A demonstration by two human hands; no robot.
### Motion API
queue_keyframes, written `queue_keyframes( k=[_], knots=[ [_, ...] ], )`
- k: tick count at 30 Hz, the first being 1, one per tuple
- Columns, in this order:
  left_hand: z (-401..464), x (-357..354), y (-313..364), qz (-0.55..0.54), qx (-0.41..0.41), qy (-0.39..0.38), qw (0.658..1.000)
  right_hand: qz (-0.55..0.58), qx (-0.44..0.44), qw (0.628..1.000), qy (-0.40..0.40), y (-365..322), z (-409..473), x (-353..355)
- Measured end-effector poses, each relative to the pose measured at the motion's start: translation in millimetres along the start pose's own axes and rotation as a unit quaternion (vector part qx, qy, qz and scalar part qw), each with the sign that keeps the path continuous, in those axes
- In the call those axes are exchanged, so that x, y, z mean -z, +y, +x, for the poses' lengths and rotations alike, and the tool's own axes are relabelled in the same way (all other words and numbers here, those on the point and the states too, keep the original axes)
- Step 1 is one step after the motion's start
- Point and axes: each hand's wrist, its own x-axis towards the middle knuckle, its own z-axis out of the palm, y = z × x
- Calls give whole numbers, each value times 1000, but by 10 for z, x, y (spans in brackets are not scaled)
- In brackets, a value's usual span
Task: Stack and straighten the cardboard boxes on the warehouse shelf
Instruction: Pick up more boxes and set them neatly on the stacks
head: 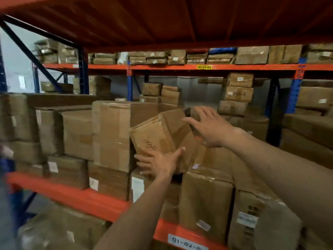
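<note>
A small brown cardboard box (162, 134) with handwriting on its face sits tilted, leaning left against a taller taped box (111, 134) on the orange shelf (75, 193). My left hand (160, 163) holds the tilted box from below at its lower corner, thumb up along the side. My right hand (210, 127) lies with spread, straight fingers against the box's upper right edge. Under the tilted box stand larger boxes (205, 201) with white labels.
Rows of cardboard boxes (68, 134) fill the shelf to the left and right (310, 136). An orange beam overhead (162, 20) limits the height. Behind, another rack (203, 67) with blue uprights holds more stacked boxes (237, 94).
</note>
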Motion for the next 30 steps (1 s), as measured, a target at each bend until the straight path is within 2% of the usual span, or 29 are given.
queue_keyframes(
  k=[2,3,7,9,11,16,19,25,27,30],
  knots=[
    [134,41,-213,-52,57,-59,995,-4,61,998,-3,-330,448,97],
    [198,60,-321,-67,69,-90,991,21,64,998,-11,-474,645,156],
    [456,90,-663,-157,65,-154,973,172,-49,976,-121,-834,1313,296],
    [515,144,-726,-224,81,-168,957,168,-66,965,-189,-897,1507,295],
    [584,172,-747,-254,89,-199,942,175,-70,960,-207,-901,1588,232],
    [586,214,-640,-262,75,-208,939,256,-104,952,-130,-806,1473,193],
    [596,205,-581,-278,63,-207,936,277,-122,946,-114,-678,1388,225],
    [604,242,-419,-201,-44,-186,961,340,-176,920,-80,-220,964,329],
    [603,265,-303,-157,-100,-177,966,394,-208,894,-50,-33,679,284],
    [532,283,-39,-65,-202,-170,962,494,-283,822,26,182,136,70]
  ],
)
